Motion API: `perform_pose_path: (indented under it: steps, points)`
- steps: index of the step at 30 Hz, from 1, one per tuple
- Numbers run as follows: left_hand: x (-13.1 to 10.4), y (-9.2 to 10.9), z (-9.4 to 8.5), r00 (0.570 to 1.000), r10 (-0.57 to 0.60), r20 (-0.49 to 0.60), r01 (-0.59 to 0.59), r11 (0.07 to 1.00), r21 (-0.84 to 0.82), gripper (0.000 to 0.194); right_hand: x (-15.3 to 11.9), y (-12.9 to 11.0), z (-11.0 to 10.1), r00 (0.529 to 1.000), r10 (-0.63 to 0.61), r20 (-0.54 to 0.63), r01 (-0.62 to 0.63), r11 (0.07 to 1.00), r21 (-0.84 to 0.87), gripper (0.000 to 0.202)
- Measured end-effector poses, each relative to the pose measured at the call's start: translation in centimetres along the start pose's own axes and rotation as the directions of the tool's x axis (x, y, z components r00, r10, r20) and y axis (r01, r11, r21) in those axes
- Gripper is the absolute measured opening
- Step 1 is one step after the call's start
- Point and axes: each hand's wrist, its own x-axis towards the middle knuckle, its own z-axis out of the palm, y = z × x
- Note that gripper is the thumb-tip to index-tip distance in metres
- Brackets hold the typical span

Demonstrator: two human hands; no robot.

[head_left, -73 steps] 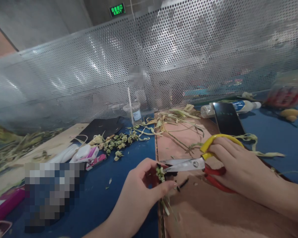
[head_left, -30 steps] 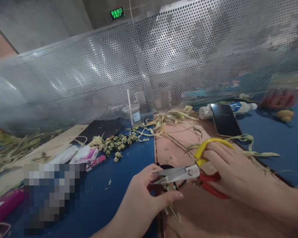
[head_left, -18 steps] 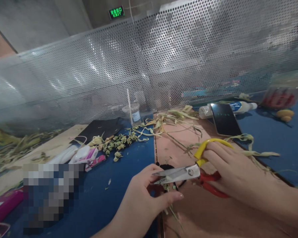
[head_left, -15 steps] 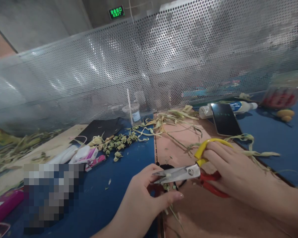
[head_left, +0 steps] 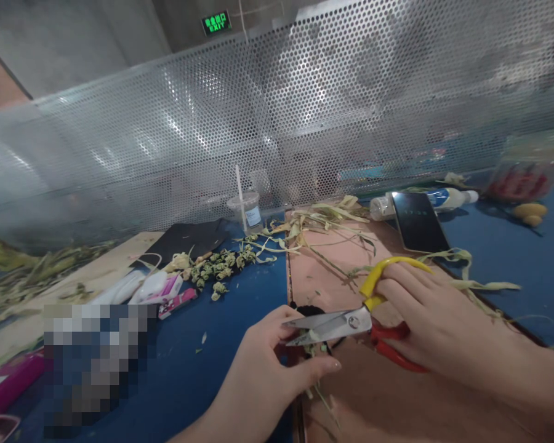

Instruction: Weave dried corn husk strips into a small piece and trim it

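My right hand [head_left: 420,301] is closed round scissors [head_left: 351,321] with one yellow and one red handle loop. Their blades are parted and point left, with the tips in front of my left hand's fingers. My left hand [head_left: 270,363] is closed on a thin dried plant stem [head_left: 322,400], whose pale green top sits at the blades. Part of that top is hidden by the blades and fingers. A black thing [head_left: 311,310] shows just behind the blades; I cannot make out its kind.
Dried husk strips [head_left: 323,221] lie at the back of the pinkish board. Small green plant heads [head_left: 216,267] are heaped left of it. Behind stand a plastic cup with a straw [head_left: 253,215], a phone [head_left: 420,221] and a bottle [head_left: 447,198]. A perforated metal screen [head_left: 189,141] closes the back.
The scissors' blades have parted a little wider, and the red handle loop has moved slightly down. My left hand stays in place with the stem.
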Motion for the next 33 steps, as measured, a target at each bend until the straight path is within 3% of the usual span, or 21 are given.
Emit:
perform_pose_path:
  steps: [33]
  points:
    - [-0.02,0.2,-0.05,1.0,0.027,-0.009,-0.027,0.999,0.038,0.021,-0.01,0.08,0.06,1.0,-0.014,-0.017,0.014,1.0,-0.006,0.013]
